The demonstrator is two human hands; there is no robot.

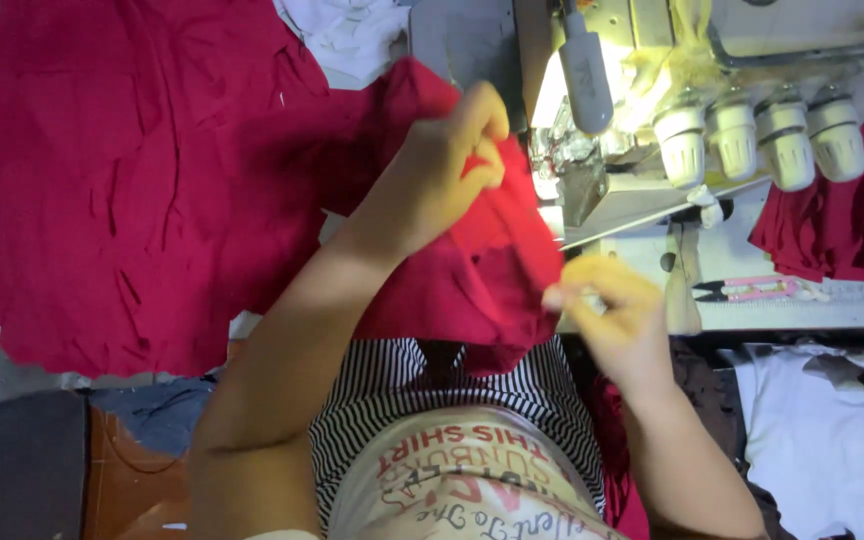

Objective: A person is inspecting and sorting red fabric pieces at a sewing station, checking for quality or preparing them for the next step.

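My left hand (447, 165) is raised in front of the sewing machine (652, 120), fingers pinched on the upper edge of a red fabric piece (472, 275). My right hand (612, 315) pinches the same red fabric at its right edge, just below the machine's needle area (562, 160). The cloth hangs folded between both hands over my lap.
A large heap of red fabric (132, 180) covers the table at left. White cloth (352, 35) lies at the top, more white cloth (832, 440) at lower right. Pink-handled snips (752, 290) rest on the machine bed. More red fabric (852, 210) sits at right.
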